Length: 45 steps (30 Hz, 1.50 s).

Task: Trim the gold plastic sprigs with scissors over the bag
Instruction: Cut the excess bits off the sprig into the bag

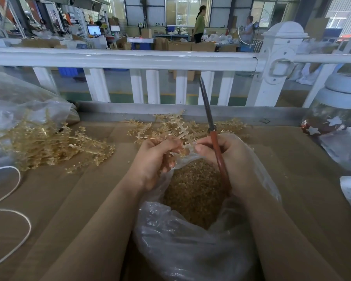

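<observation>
Both hands over open clear crinkly bag (190, 250), centre frame.
Left hand (156, 159) curled round spiky gold sprig (182, 132); right hand (227, 155) grips red-handled scissors (215, 142), dark blades closed, pointing up.

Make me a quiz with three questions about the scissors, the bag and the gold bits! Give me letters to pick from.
1. Where is the open bag?
A. under the hands
B. hanging on the white fence
C. on the floor

2. What colour are the scissors' handles?
A. blue
B. reddish brown
C. green

3. What is the right hand doing?
A. lying flat on the table
B. pointing at the jar
C. gripping the scissors, blades pointing up

Answers: 1 A, the bag of gold bits sits right below both hands. 2 B, the handles look reddish brown. 3 C, its fingers curl round the handles, while the left hand holds a sprig.
</observation>
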Each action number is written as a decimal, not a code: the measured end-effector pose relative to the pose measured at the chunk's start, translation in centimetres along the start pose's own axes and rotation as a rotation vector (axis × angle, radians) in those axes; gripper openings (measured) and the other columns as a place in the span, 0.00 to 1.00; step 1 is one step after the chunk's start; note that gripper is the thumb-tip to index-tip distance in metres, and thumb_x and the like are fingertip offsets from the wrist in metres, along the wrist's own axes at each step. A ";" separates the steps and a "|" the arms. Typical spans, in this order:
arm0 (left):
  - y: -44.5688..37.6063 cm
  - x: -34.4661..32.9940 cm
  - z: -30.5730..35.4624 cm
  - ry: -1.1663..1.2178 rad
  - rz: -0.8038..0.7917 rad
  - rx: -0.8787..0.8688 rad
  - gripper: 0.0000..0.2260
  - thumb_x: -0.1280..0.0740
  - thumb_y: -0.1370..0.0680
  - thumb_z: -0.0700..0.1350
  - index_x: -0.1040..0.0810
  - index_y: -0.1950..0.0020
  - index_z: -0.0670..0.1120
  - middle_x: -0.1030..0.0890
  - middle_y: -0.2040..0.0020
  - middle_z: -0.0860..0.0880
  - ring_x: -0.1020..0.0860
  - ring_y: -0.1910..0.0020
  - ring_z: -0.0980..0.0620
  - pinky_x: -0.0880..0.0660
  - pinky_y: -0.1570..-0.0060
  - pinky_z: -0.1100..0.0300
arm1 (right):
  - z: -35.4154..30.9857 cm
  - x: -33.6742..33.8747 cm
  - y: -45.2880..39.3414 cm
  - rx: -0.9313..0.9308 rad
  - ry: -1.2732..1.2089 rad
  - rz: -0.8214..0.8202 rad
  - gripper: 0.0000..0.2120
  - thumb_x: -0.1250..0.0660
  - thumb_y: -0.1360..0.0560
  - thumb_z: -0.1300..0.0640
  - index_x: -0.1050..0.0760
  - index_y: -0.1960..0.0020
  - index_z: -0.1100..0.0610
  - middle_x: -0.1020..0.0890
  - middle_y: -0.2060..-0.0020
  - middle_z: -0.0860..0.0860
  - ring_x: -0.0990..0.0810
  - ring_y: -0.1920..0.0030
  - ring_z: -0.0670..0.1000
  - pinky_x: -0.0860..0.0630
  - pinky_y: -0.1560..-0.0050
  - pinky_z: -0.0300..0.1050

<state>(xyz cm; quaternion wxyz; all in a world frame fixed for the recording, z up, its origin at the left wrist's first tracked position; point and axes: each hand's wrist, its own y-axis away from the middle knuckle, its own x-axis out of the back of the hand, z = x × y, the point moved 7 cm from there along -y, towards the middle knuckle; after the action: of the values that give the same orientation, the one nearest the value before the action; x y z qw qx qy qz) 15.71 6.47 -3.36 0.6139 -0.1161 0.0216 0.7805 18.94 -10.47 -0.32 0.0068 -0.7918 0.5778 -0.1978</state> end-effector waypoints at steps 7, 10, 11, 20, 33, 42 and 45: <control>0.6 -1.0 0.3 -0.019 -0.092 -0.006 0.07 0.27 0.29 0.41 0.23 0.62 0.41 0.23 0.74 0.52 0.33 0.80 0.59 0.39 0.81 0.68 | -0.4 -0.2 0.2 0.012 -0.003 -0.036 0.05 0.29 0.23 0.63 0.17 0.50 0.64 0.17 0.64 0.50 0.22 0.66 0.33 0.30 0.61 0.23; 0.8 -1.2 0.2 -0.021 -0.098 0.019 0.08 0.26 0.31 0.41 0.22 0.61 0.39 0.22 0.73 0.52 0.32 0.80 0.59 0.38 0.81 0.68 | 0.0 -0.1 0.1 -0.020 -0.081 -0.043 0.06 0.30 0.23 0.64 0.18 0.49 0.66 0.22 0.74 0.41 0.24 0.72 0.34 0.29 0.66 0.26; 0.8 -1.3 0.3 -0.021 -0.096 0.019 0.08 0.26 0.32 0.42 0.21 0.60 0.39 0.21 0.72 0.51 0.31 0.80 0.59 0.38 0.81 0.68 | 0.1 -0.1 0.1 -0.022 -0.087 -0.042 0.06 0.30 0.23 0.64 0.18 0.49 0.66 0.23 0.75 0.41 0.24 0.72 0.34 0.29 0.66 0.26; 0.6 -1.0 0.1 0.036 -0.049 -0.009 0.09 0.23 0.36 0.42 0.15 0.58 0.42 0.16 0.61 0.43 0.26 0.70 0.47 0.32 0.70 0.60 | -0.5 -0.2 0.2 -0.005 -0.091 -0.063 0.06 0.30 0.23 0.64 0.18 0.49 0.67 0.23 0.76 0.39 0.25 0.72 0.34 0.29 0.65 0.26; 0.8 -1.0 1.5 0.010 -0.010 -0.236 0.04 0.25 0.33 0.38 0.17 0.63 0.46 0.17 0.66 0.51 0.20 0.68 0.57 0.24 0.66 0.65 | -0.6 -0.1 0.4 -0.009 -0.129 -0.053 0.09 0.30 0.23 0.62 0.19 0.47 0.67 0.24 0.75 0.40 0.25 0.71 0.35 0.28 0.64 0.28; 0.8 -1.7 0.4 0.062 -0.139 -0.099 0.02 0.28 0.26 0.36 0.20 0.55 0.38 0.16 0.62 0.48 0.17 0.60 0.53 0.21 0.57 0.63 | -1.2 -0.3 0.6 0.035 -0.019 -0.077 0.08 0.30 0.23 0.62 0.18 0.48 0.66 0.24 0.71 0.43 0.25 0.71 0.34 0.28 0.63 0.27; 0.4 -1.3 0.0 -0.002 -0.155 -0.058 0.04 0.24 0.29 0.38 0.15 0.56 0.44 0.15 0.57 0.44 0.16 0.54 0.46 0.20 0.47 0.53 | -1.3 -0.3 0.6 0.060 0.002 -0.069 0.08 0.29 0.23 0.61 0.17 0.50 0.67 0.22 0.70 0.46 0.24 0.71 0.34 0.28 0.62 0.26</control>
<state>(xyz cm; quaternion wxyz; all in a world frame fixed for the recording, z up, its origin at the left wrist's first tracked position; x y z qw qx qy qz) 15.65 5.11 -3.17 0.6691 -0.1342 -0.0106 0.7309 17.95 -10.14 0.65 0.0232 -0.8105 0.5439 -0.2161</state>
